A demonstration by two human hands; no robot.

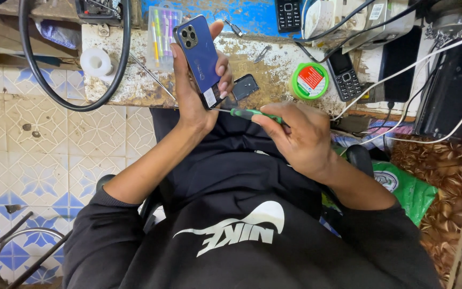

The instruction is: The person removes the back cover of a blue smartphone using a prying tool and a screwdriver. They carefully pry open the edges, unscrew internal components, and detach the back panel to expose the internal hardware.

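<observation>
1. The left hand (193, 101) holds a blue smartphone with a glossy back and a cluster of camera lenses (199, 56), upright and tilted, back face toward the camera. Its fingers (221, 69) are wrapped shut around the phone's right edge, with the thumb along the left edge.
2. The phone hangs just in front of the near edge of the worn, paint-chipped tabotop, over the person's lap.

3. The right hand (300, 136) is closed on a slim screwdriver with a green handle and thin metal shaft (249, 113), pinched between thumb and fingertips. The shaft lies nearly level and its tip meets the bottom end of the phone.
4. On the worn, paint-chipped tabletop (274, 64) just behind the phone lies a small dark phone part (244, 86).
5. To the right of it sit a round green tin with a red and white label (310, 80) and a black keypad phone (344, 76).
6. A clear plastic case of coloured tools (161, 35) stands behind the phone, and a white spool (96, 61) lies further left.
7. White cables (402, 69) run across the right side of the tabletop.
</observation>
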